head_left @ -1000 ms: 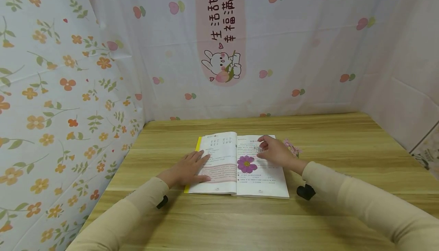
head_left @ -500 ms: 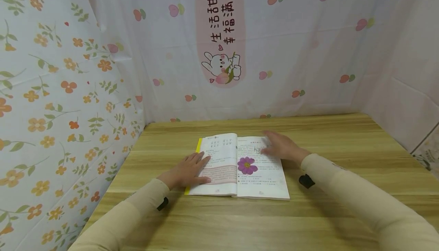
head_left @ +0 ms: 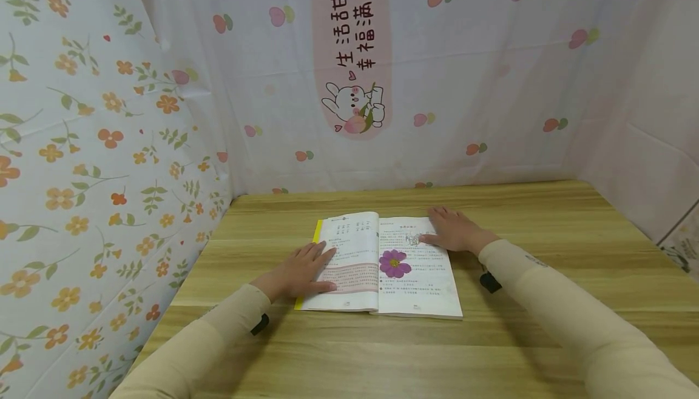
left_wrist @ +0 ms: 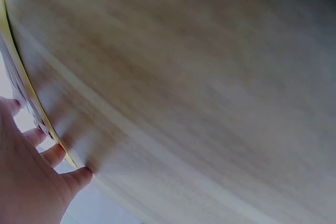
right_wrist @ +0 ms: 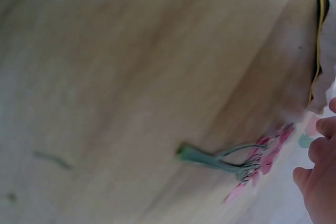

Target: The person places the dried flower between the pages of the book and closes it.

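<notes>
The open book [head_left: 417,299] lies on the table [head_left: 338,350], a purple flower [head_left: 394,264] flat on its right page near the fold. The hands are apart: the left hand [head_left: 299,273] rests on the left page, fingers spread; the right hand [head_left: 454,230], fingers loosely extended, is at the right page's upper outer edge. Near it, pink flowers [right_wrist: 265,156] with a green stem [right_wrist: 207,160] lie on the table. Behind hangs a printed cloth [head_left: 491,71].
</notes>
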{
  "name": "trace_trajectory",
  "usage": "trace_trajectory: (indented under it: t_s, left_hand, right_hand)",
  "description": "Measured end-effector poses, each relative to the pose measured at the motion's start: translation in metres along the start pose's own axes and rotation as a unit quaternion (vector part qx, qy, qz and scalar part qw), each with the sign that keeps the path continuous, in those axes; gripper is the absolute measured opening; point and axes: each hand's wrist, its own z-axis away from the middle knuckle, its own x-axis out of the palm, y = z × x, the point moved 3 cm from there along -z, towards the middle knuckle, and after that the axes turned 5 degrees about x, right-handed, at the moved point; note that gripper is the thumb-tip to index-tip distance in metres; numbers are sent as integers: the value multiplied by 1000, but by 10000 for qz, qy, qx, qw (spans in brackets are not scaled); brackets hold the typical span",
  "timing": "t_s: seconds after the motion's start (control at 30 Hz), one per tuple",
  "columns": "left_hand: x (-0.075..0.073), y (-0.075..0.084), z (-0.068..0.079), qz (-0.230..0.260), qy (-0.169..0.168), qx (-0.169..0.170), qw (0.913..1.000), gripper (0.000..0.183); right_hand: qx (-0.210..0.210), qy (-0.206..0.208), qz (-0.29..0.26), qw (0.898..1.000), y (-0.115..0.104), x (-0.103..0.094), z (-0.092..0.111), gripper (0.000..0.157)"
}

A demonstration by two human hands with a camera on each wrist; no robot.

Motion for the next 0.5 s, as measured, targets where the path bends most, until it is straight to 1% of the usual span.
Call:
trace_trajectory:
  t_s: [0.13,0.23,0.4,0.5]
  left_hand:
    - [0,0,1,21,10,21,10000,90]
    - [0,0,1,32,-1,-2,10000,90]
    - [0,0,1,45,-7,-27,10000,90]
    - [0,0,1,27,-13,-3,10000,90]
  right_hand:
    - [33,-115,-34,9999,2,2,1,95]
    - [33,-110,-94,9999,1,0,2,93]
    - [6,-37,-112,9999,-2,-1,3,90]
    - [-69,94,-89,9999,-2,-2,2,90]
